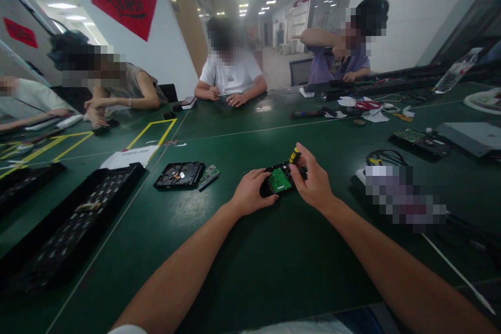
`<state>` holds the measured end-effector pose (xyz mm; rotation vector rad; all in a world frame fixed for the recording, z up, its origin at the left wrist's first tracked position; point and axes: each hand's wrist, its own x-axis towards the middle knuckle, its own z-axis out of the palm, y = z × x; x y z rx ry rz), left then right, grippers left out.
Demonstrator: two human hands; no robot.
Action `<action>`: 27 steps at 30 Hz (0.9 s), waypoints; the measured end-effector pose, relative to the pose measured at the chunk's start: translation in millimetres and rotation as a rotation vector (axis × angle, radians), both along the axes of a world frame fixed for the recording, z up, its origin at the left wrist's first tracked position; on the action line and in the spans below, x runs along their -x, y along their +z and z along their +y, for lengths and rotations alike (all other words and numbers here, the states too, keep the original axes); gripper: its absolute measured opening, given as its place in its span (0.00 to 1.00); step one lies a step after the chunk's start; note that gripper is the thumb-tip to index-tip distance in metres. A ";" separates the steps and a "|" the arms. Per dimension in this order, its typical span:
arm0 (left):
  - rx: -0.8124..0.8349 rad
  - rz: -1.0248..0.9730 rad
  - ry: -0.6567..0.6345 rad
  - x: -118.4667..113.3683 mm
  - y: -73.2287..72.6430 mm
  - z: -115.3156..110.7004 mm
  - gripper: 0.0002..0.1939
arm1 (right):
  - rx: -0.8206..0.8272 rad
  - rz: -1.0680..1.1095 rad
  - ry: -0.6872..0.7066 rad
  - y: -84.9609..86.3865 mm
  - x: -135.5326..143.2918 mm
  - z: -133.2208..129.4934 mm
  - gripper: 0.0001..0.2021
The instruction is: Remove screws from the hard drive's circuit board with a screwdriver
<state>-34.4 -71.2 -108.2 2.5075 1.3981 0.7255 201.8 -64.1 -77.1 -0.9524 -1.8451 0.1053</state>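
Observation:
A black hard drive with a green circuit board (pixel 279 180) facing up lies on the green table in front of me. My left hand (pixel 252 192) grips its left side, thumb at the near edge and fingers over the far edge. My right hand (pixel 314 180) holds a small yellow-and-black screwdriver (pixel 295 155) between thumb and fingers, upright over the right part of the drive. The screwdriver's tip is hidden. To the left lies another black hard drive (pixel 179 175), with a loose circuit board (pixel 210 176) beside it.
Long black trays (pixel 74 219) stand at the left, near a white paper (pixel 131 157). On the right are a blurred-out object (pixel 403 195), another hard drive (pixel 419 144), a grey box (pixel 472 136), red scissors (pixel 368 105) and a plastic bottle (pixel 457 70). Several people sit across the table.

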 end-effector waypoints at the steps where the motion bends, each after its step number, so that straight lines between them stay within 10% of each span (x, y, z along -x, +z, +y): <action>1: -0.003 0.000 0.000 -0.1 -0.1 0.1 0.39 | -0.003 -0.001 -0.001 0.0 -0.2 0.1 0.31; 27: -0.027 -0.064 -0.052 -1.8 2.1 1.0 0.36 | 0.006 -0.004 0.024 0.5 -0.1 -2.1 0.29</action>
